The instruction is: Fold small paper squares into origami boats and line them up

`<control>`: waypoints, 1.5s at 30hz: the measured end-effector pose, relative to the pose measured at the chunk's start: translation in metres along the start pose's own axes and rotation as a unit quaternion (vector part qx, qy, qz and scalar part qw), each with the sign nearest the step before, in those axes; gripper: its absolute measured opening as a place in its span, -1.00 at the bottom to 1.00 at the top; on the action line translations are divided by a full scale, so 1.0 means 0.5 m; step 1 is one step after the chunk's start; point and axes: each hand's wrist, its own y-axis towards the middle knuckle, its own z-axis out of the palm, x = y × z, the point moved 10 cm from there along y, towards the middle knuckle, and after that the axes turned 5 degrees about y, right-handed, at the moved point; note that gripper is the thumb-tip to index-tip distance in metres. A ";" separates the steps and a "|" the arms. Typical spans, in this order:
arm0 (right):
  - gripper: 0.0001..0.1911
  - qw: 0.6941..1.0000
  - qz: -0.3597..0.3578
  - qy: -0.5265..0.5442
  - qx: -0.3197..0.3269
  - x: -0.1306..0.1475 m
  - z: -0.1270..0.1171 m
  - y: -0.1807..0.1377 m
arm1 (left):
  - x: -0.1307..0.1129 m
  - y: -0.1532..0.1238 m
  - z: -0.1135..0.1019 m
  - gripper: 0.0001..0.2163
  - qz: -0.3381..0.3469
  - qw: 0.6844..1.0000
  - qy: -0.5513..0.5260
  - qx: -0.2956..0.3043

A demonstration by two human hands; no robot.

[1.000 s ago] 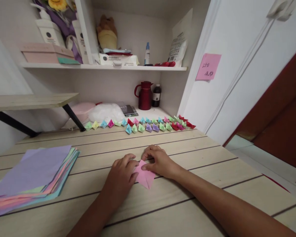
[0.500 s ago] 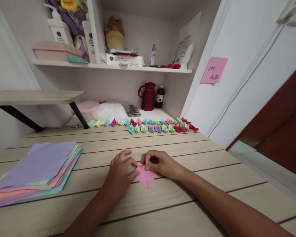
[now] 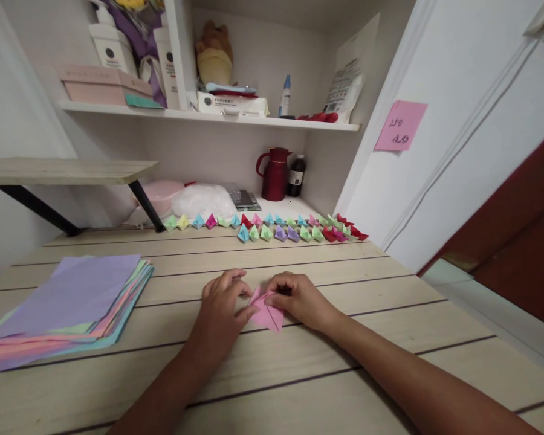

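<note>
A small pink sheet of folded paper is held just above or on the tabletop between my hands; creases run across it. My left hand pinches its left edge between thumb and forefinger. On the upper right part, my right hand grips the paper with thumb and curled fingers, which partly cover it. Several small folded paper boats in many colours stand in two rows along the back of the table. At the left lies a stack of coloured paper with a purple sheet on top.
The slatted wooden table meets a white shelf unit at the back. A raised wooden stand with black legs is at the left. A red jug and a dark bottle stand behind the boats.
The pink paper has turned slightly, its lower tip shifting up and to the right. Both hands keep hold of it. The whole view has shifted a little.
</note>
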 end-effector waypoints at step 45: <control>-0.53 0.914 0.068 0.385 -0.111 -0.016 -0.018 -0.002 | 0.009 -0.003 0.041 -0.68 -0.174 0.898 -0.403 0.035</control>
